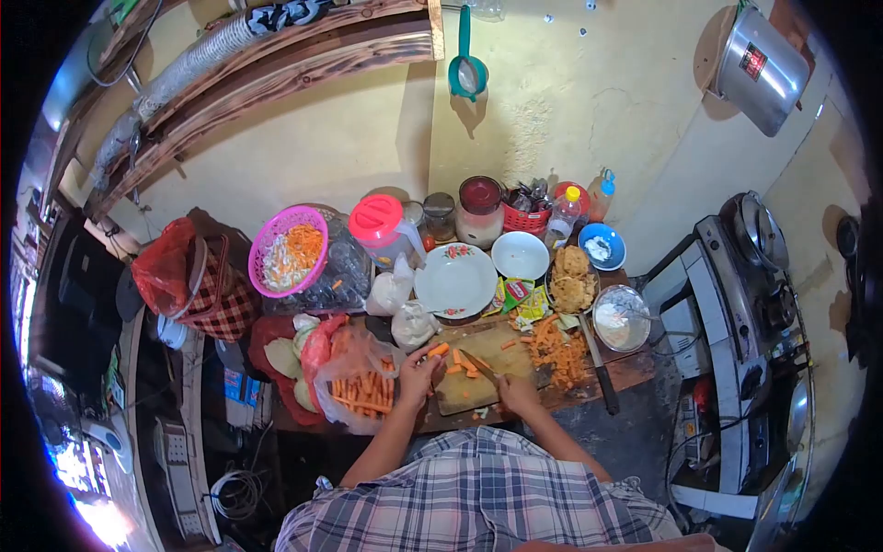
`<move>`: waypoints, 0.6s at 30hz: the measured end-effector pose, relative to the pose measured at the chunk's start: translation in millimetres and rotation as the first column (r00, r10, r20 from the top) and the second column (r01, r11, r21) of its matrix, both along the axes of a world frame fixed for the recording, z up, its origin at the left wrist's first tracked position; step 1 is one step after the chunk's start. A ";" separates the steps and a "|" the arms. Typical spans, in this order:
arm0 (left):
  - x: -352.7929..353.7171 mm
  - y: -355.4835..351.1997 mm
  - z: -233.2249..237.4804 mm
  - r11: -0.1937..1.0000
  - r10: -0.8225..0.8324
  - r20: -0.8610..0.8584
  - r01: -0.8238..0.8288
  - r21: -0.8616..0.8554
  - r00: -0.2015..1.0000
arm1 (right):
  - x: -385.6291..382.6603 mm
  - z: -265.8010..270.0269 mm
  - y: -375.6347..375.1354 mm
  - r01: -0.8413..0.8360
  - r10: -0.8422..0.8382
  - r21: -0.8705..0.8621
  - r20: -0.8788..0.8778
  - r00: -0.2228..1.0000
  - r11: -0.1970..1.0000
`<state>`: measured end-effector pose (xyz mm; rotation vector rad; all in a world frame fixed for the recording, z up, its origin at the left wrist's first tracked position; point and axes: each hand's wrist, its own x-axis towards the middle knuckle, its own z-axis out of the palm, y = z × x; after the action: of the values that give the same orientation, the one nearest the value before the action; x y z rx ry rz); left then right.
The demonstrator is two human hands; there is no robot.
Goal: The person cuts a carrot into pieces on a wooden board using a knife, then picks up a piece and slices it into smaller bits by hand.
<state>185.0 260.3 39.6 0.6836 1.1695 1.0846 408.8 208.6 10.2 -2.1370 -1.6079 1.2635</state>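
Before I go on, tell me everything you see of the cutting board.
The cutting board looks wooden: a flat, pale yellow-brown slab with darker, worn-looking patches. It lies flat on the table, just in front of the person. Carrot pieces rest on its left half, and peelings are heaped by its right side. The left hand holds a carrot at its left edge; the right hand holds a knife over it. Whether the blade touches the wood is unclear.
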 end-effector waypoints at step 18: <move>103.2 34.9 106.9 0.850 -0.485 0.602 0.502 0.156 0.634 | 61.8 137.8 -51.1 0.325 -0.446 0.802 -0.082 0.891 0.502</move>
<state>288.2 295.2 146.5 0.5129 0.3662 0.7201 470.6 157.5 148.0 -1.7983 -1.2392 0.1395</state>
